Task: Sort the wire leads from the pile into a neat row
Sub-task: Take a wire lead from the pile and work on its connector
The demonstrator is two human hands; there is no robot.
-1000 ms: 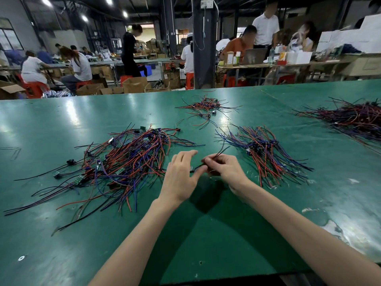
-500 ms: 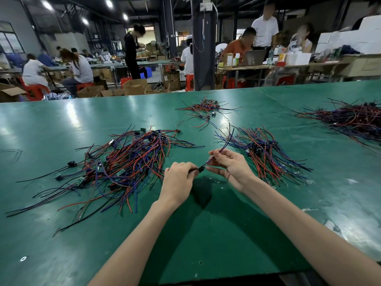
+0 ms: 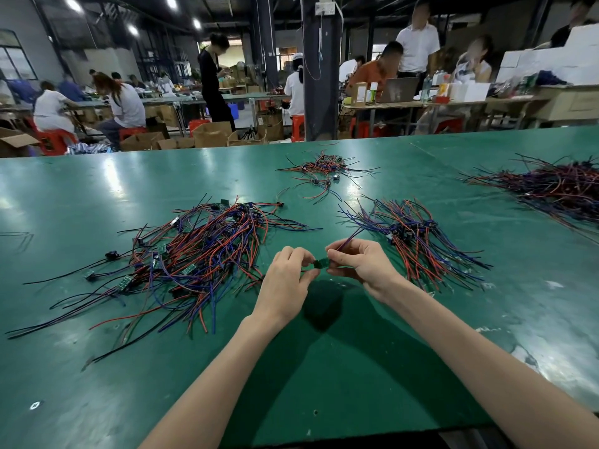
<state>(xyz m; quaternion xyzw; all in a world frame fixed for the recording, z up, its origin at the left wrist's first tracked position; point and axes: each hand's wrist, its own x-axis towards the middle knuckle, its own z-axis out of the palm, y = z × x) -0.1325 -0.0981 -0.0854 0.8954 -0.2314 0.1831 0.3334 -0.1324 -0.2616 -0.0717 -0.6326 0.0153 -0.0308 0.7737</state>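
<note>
A loose pile of red, blue and black wire leads with small green boards sprawls on the green table, left of my hands. A tidier, roughly aligned bunch of leads lies to the right. Both hands hover just above the table between them. My left hand and my right hand pinch one wire lead at its small green board. Its dark wire runs up and right past my right fingers toward the bunch.
A small tangle of leads lies farther back at centre. A big dark heap of wires sits at the far right. The table's near edge runs along the bottom. People work at benches beyond the table.
Both hands have stayed between the two piles. The lead has been turned in my fingers, so its green board now shows between both hands.
</note>
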